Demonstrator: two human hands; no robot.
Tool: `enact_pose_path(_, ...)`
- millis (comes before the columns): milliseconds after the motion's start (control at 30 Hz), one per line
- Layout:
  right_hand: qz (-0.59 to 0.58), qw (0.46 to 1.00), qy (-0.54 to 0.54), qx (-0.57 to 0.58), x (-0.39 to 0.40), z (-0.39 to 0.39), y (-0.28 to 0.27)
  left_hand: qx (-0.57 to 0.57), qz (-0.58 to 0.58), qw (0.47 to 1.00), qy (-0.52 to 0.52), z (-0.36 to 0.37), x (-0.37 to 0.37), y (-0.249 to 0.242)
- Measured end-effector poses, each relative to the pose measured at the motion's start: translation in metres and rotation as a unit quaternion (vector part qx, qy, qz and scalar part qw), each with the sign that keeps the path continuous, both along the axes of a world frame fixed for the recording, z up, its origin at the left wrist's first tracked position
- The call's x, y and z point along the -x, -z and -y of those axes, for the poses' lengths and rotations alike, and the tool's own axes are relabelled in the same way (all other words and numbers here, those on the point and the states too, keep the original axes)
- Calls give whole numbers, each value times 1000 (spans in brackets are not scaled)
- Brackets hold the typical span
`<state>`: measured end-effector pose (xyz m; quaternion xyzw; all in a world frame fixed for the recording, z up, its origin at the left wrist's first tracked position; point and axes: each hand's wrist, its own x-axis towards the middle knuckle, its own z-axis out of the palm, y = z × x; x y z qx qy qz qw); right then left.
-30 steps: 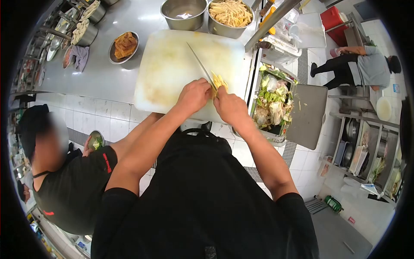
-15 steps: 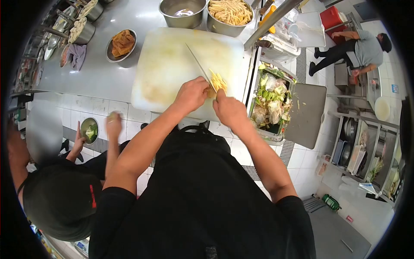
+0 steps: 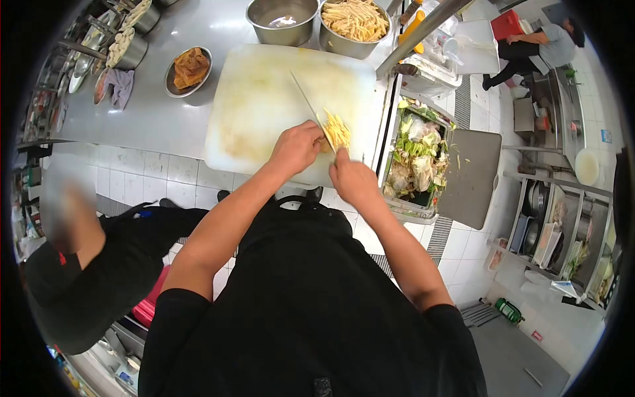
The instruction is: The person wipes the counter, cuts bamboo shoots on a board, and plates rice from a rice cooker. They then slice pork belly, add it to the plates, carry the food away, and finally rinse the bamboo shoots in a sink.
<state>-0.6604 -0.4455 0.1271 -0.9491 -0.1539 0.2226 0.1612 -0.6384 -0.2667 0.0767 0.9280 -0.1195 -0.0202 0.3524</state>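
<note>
A white cutting board (image 3: 264, 99) lies on the steel table. My right hand (image 3: 354, 178) is closed round the handle of a long knife (image 3: 305, 99), whose blade points up and left across the board. Just left of the blade, my left hand (image 3: 297, 147) has its fingers bent and pressed on a small brownish-yellow piece, mostly hidden under the fingertips. Thin pale-yellow strips (image 3: 337, 130) lie in a small pile on the right of the blade.
Behind the board stand an empty steel bowl (image 3: 282, 20) and a bowl of strips (image 3: 354, 25). A smaller bowl (image 3: 188, 71) holds brown food. A bin of vegetable scraps (image 3: 415, 155) is at the right. One person (image 3: 86, 278) is at the left, another (image 3: 539, 49) at the far right.
The strip pile beside the blade looks slightly larger. The person at the left has turned, and their hands and green-filled bowl are out of sight. The far-right person has moved up in view.
</note>
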Motion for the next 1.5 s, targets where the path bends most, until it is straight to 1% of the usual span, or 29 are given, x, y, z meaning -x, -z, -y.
enact_pose_path(33, -1, 1000, 10, -10, -8, -3, 6, 8, 3, 1000, -4, 1, 1, 0)
enact_pose_path(100, 10, 1000, 4, -16, -10, -1, -14, -12, -1, 1000, -3, 1, 4, 4)
enact_pose_path(167, -27, 1000, -12, 3, 3, 8, -29, -29, 1, 1000, -9, 1, 0, 3)
enact_pose_path(233, -17, 1000, 3, 6, 11, 3, -3, 11, 7, 1000, 1, 0, 3, -4)
enact_pose_path(267, 9, 1000, 9, -16, 5, -1, 8, 11, 7, 1000, 0, 0, 2, -3)
enact_pose_path(300, 34, 999, 15, -39, -3, -9, 5, 14, 7, 1000, -1, -1, 2, -2)
enact_pose_path(367, 25, 999, 24, -39, -13, -12, -16, 17, 8, 1000, 0, -3, 3, -2)
enact_pose_path(433, 2, 1000, 6, -24, -12, -6, -39, 48, -18, 998, -38, -6, 5, -4)
enact_pose_path(467, -21, 1000, 4, -15, -7, -4, -44, 50, -19, 998, -39, -7, 3, -3)
enact_pose_path(567, -38, 999, -9, 29, 15, 9, -29, 33, 6, 999, -13, -7, 1, 1)
enact_pose_path(600, -67, 997, -5, 32, 22, 14, -42, 27, 7, 1000, -8, -7, 1, 2)
enact_pose_path(633, -69, 997, -8, 34, 27, 17, -41, 20, 6, 1000, -2, -9, 2, 4)
enact_pose_path(700, -23, 999, -23, 29, 36, 22, -26, 34, 3, 999, -6, -12, 3, 6)
enact_pose_path(733, -2, 1000, -16, 18, 27, 18, 3, 51, 2, 999, -4, -9, 3, 6)
enact_pose_path(767, 68, 997, -35, -22, 17, 14, 29, 52, 3, 999, -1, -7, 2, 5)
enact_pose_path(833, 61, 998, -31, 1, -5, -4, 9, 43, -16, 999, 2, -10, 1, 3)
enact_pose_path(867, 62, 998, -28, 0, -1, -2, -8, 42, -15, 999, 5, -10, 2, 4)
enact_pose_path(933, -2, 999, -35, 24, 15, 7, -37, 45, 26, 999, 4, -10, 2, 8)
enact_pose_path(967, -15, 999, -22, 32, 21, 7, -34, 45, 28, 999, -2, -13, 1, 7)
enact_pose_path(1033, 12, 1000, 2, 5, 14, 3, 16, 64, 13, 998, 1, -11, 3, 6)
enact_pose_path(1133, 41, 999, -21, -1, -7, -12, -8, 48, 11, 999, 3, -10, 2, 2)
enact_pose_path(1233, 25, 999, -20, 23, 20, 1, -37, 45, 3, 999, -1, -11, 3, 6)
enact_pose_path(1267, 27, 999, -4, 20, 25, 1, -14, 46, 2, 999, -4, -13, 4, 5)
enact_pose_path(1300, 25, 999, -2, 21, 24, -2, -3, 63, 7, 998, 0, -13, 5, 5)
enact_pose_path(1367, 56, 998, 2, 8, 2, -12, 13, 78, 14, 997, 3, -13, 4, 5)
enact_pose_path(1433, 59, 998, -4, 22, 0, -14, -17, 67, 20, 998, 1, -12, 3, 8)
enact_pose_path(1500, 32, 999, -16, 41, 15, -6, -36, 74, 21, 997, 0, -13, 2, 7)
